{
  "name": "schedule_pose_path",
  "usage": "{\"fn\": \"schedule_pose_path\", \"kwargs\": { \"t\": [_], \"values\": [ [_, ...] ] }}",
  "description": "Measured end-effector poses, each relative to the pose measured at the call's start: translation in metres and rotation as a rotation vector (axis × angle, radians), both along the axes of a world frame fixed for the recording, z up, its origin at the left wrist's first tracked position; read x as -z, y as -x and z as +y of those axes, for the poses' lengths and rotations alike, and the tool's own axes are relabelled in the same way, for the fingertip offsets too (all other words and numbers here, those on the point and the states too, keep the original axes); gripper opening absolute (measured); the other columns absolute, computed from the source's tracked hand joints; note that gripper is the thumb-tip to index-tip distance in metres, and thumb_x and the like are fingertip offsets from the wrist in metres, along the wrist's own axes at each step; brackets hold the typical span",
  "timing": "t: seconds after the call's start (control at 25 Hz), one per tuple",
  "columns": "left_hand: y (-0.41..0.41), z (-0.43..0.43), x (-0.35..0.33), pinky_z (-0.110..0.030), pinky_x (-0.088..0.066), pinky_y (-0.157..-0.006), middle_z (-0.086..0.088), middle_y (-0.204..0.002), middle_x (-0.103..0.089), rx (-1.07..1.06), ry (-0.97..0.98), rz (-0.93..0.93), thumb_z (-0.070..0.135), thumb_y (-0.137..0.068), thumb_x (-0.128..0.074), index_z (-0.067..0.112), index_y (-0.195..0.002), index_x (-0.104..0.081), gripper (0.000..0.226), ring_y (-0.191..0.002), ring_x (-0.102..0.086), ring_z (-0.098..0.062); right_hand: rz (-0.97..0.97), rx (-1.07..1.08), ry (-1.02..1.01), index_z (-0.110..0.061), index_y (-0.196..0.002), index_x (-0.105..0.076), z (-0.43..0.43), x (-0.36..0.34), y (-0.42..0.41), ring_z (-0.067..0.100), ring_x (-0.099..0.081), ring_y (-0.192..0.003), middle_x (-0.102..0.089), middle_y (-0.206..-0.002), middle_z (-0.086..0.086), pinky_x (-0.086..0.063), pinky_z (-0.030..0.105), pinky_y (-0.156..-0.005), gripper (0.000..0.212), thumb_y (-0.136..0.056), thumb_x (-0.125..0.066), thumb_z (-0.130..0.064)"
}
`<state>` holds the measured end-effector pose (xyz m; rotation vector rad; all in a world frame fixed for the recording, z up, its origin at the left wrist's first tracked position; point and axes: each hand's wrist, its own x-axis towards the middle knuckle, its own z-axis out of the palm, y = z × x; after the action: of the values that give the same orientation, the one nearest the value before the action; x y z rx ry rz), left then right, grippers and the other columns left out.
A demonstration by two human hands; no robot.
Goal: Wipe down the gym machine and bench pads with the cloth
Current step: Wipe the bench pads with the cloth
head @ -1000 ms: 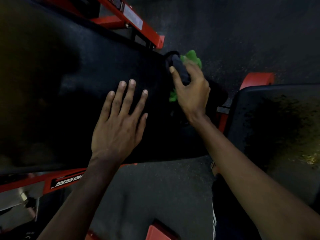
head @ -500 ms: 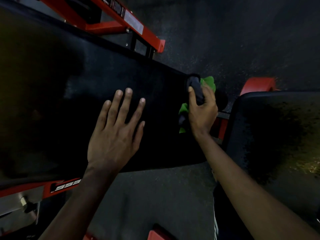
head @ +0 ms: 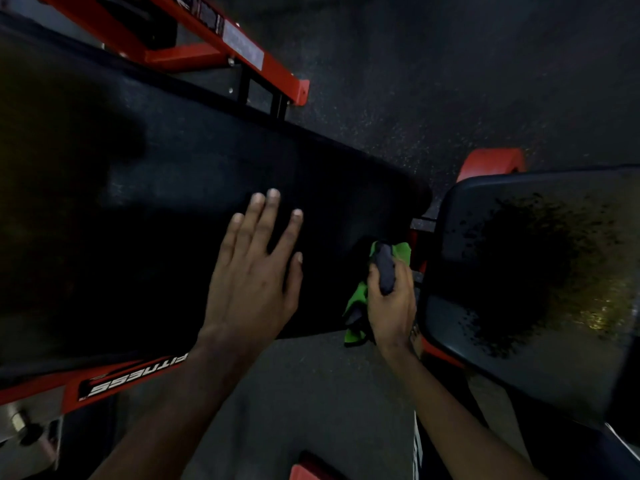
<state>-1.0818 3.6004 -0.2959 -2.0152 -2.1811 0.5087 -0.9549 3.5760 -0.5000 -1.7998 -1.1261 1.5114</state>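
Observation:
A long black bench pad [head: 173, 202] runs from the left to the middle of the view. My left hand [head: 256, 275] lies flat on it with straight, spread fingers. My right hand [head: 391, 303] grips a bunched green and dark grey cloth [head: 356, 299] and holds it against the pad's right end, near the front corner. A second black pad [head: 540, 271] sits just to the right, across a narrow gap.
A red steel frame [head: 207, 39] runs behind the long pad and a red rail with white lettering [head: 131, 379] runs in front of it. A red bracket [head: 491, 162] sticks out behind the right pad. Dark speckled rubber floor [head: 450, 81] surrounds the bench.
My right hand has drawn the cloth along the pad's right end, from the far corner toward the near edge. My left hand has stayed flat on the pad.

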Motion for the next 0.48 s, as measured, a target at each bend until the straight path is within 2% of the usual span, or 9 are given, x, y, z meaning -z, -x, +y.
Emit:
{"fn": "schedule_pose_path", "kwargs": {
  "t": [0.08, 0.16, 0.28, 0.36, 0.48],
  "values": [
    [-0.004, -0.006, 0.017, -0.039, -0.007, -0.124, -0.017, -0.164, -0.02, 0.02, 0.063, 0.013, 0.03, -0.098, -0.044, 0.013, -0.152, -0.041, 0.056, -0.154, -0.013, -0.028, -0.028, 0.055, 0.019, -0.019, -0.125, -0.061, 0.002, -0.004, 0.005, 0.021, -0.062, -0.113, -0.061, -0.125, -0.004, -0.048, 0.03, -0.084, 0.032, -0.099, -0.059, -0.036],
    [-0.002, -0.012, 0.028, -0.039, -0.005, -0.124, -0.017, -0.165, -0.017, 0.04, 0.11, 0.085, 0.03, -0.099, -0.043, 0.012, -0.155, -0.035, 0.059, -0.154, -0.011, -0.028, -0.01, 0.056, -0.066, -0.017, -0.127, -0.062, -0.002, -0.022, 0.014, 0.019, -0.061, -0.119, -0.061, -0.131, -0.004, -0.049, 0.029, -0.091, 0.036, -0.099, -0.058, -0.038],
    [0.002, -0.019, 0.035, -0.04, -0.005, -0.125, -0.018, -0.166, -0.011, 0.093, 0.133, 0.163, 0.028, -0.101, -0.043, 0.01, -0.158, -0.025, 0.062, -0.155, -0.007, -0.028, 0.118, -0.053, -0.339, -0.012, -0.127, -0.063, -0.013, -0.044, 0.021, 0.012, -0.054, -0.131, -0.059, -0.139, 0.001, -0.043, 0.022, -0.107, 0.031, -0.098, -0.064, -0.021],
    [0.003, -0.02, 0.036, -0.041, -0.004, -0.126, -0.019, -0.166, -0.008, 0.111, 0.125, 0.172, 0.029, -0.102, -0.042, 0.009, -0.159, -0.022, 0.063, -0.155, -0.004, -0.029, 0.165, -0.138, -0.445, -0.015, -0.13, -0.06, -0.011, -0.044, 0.017, 0.007, -0.049, -0.136, -0.055, -0.144, -0.002, -0.038, 0.019, -0.111, 0.038, -0.093, -0.069, -0.012],
    [0.002, -0.021, 0.038, -0.042, -0.003, -0.126, -0.02, -0.166, -0.007, 0.105, 0.109, 0.175, 0.029, -0.102, -0.042, 0.009, -0.159, -0.021, 0.064, -0.155, -0.004, -0.029, 0.117, -0.117, -0.397, -0.016, -0.134, -0.059, 0.015, -0.031, 0.015, 0.005, -0.049, -0.135, -0.054, -0.145, -0.004, -0.039, 0.016, -0.108, 0.039, -0.096, -0.067, -0.02]
  ]
}}
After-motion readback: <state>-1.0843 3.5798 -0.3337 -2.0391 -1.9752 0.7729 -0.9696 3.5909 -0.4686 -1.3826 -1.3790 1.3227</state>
